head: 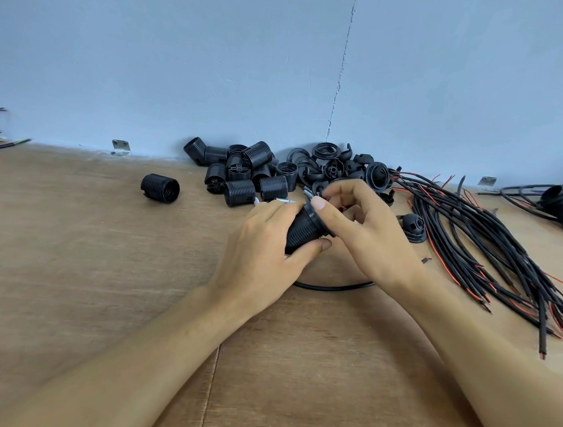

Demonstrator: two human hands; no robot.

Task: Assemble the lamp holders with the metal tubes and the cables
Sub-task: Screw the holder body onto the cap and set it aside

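My left hand (265,245) grips a black threaded lamp holder (303,231) above the wooden table (108,253), thumb underneath. My right hand (361,227) curls round the holder's cap end, its thumb on the rim and its fingers pinching at a short metal tube (308,194) that sticks out there. A black cable (331,286) loops on the table below both hands; its ends are hidden behind them. Small metal tubes (282,201) lie just beyond my left hand.
A pile of black threaded holder bodies (243,172) and caps and rings (341,167) lies along the blue wall. One body (160,188) lies apart at left. A bundle of black and red cables (487,250) fans out at right, a cap (413,227) beside it.
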